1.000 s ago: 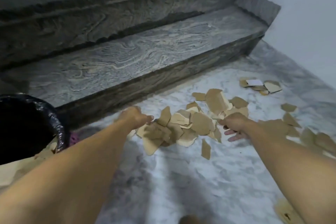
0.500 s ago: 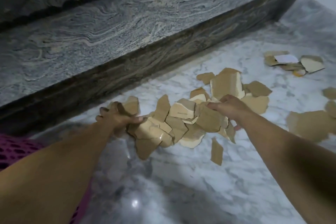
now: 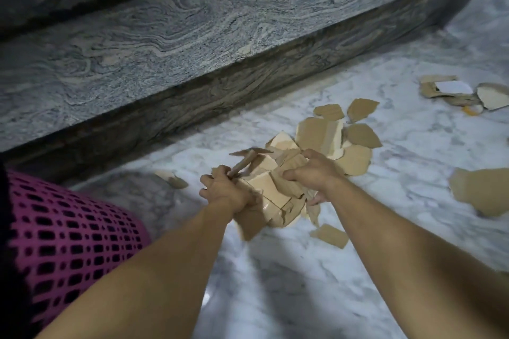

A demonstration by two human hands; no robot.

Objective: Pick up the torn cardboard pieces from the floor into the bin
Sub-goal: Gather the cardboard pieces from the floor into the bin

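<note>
On the white-veined marble floor, just in front of the grey swirled stone step, the person's two hands are pressing a loose heap of torn brown cardboard pieces between them. The left hand is curling its fingers round the near-left side of the bundle, with one folded strip poking up beside its thumb, while the right hand is gripping the top and far side, fingers wrapped over the sheets. These scraps are looking light, flat and fairly stiff, yet they are sliding over one another, so a stack like this is likely to shed pieces from the bottom, where a few are already hanging loose. Squeezing from both sides and supporting underneath seems the safest hold. More flat brown cardboard scraps are lying just beyond the hands, a small piece is resting near the right forearm, another is sitting by the step, and further groups are lying well apart to the right. At the left edge a pink mesh basket wall is showing; whether this is the bin I cannot tell.
</note>
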